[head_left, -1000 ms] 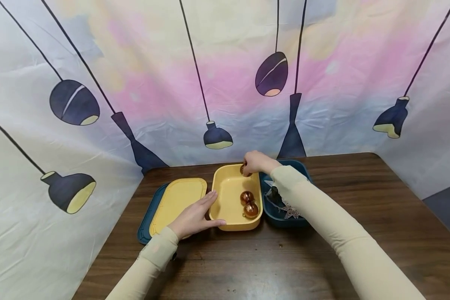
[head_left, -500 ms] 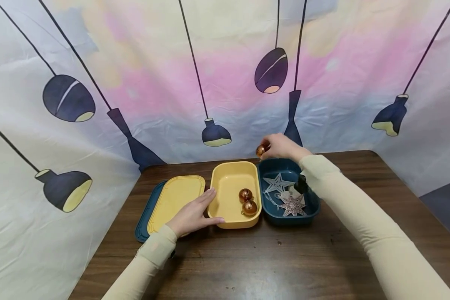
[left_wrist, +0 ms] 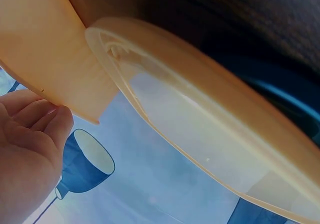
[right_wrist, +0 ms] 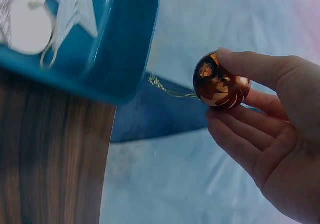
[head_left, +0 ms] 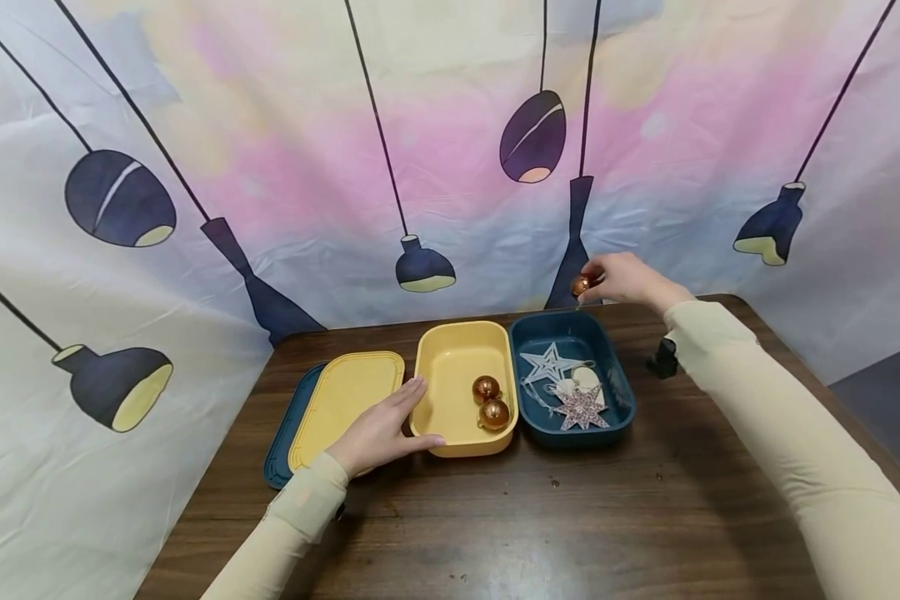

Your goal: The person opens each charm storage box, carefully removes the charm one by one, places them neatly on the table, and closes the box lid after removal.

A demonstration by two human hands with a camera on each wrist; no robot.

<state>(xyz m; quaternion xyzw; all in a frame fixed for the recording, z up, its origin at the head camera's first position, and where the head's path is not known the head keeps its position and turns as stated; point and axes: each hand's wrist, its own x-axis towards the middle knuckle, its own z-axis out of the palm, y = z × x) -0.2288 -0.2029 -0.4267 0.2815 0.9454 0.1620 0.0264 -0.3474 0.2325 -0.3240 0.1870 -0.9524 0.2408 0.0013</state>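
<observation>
My right hand [head_left: 624, 279] pinches a shiny copper Christmas bauble [right_wrist: 220, 82] between thumb and fingers, above the far end of the dark blue box [head_left: 621, 367]. A gold string dangles from the bauble in the right wrist view. My left hand [head_left: 378, 429] rests with fingers spread on the left wall of the yellow box [head_left: 442, 392]. Two more copper baubles, one [head_left: 486, 389] behind the other [head_left: 493, 414], lie on the right of that box's floor. Inside the blue box lie a silver star [head_left: 549, 364], a pinkish glitter star [head_left: 581, 406] and a white round ornament [head_left: 587, 379].
A yellow lid [head_left: 345, 400] lies overlapping a dark blue lid [head_left: 288, 433] left of the yellow box. Both boxes stand side by side toward the back of the wooden table [head_left: 495, 525]. A printed cloth [head_left: 307, 167] with lamp drawings hangs behind.
My right hand has lifted the bauble out of the yellow box and carried it right, over the far end of the blue box. The left hand stays at the yellow box.
</observation>
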